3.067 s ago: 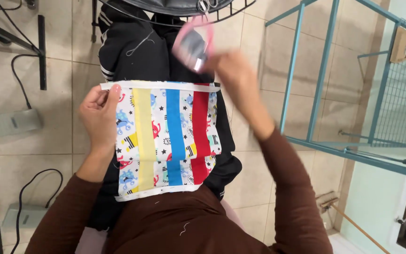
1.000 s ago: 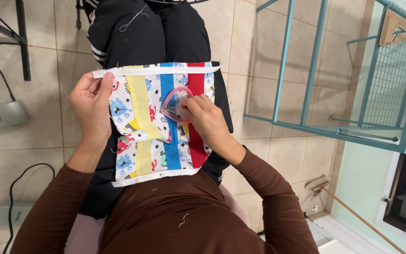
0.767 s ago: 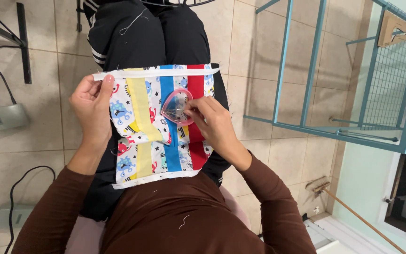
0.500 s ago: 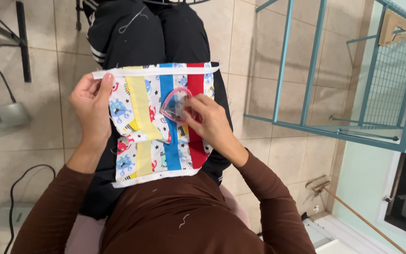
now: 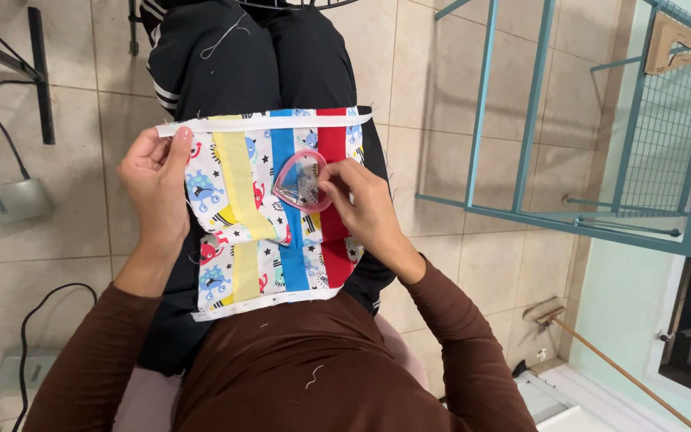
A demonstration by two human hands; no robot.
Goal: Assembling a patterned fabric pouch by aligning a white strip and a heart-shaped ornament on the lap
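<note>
Resting across the lap, the patchwork cloth [image 5: 269, 208] is pinched at its upper left edge by the left hand [image 5: 153, 180], while a pink heart-shaped container [image 5: 301, 180] is gripped near the top edge by the right hand's [image 5: 361, 204] fingertips.

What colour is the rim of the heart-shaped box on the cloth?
Pink, seen in the head view: the box has a clear lid.
</note>
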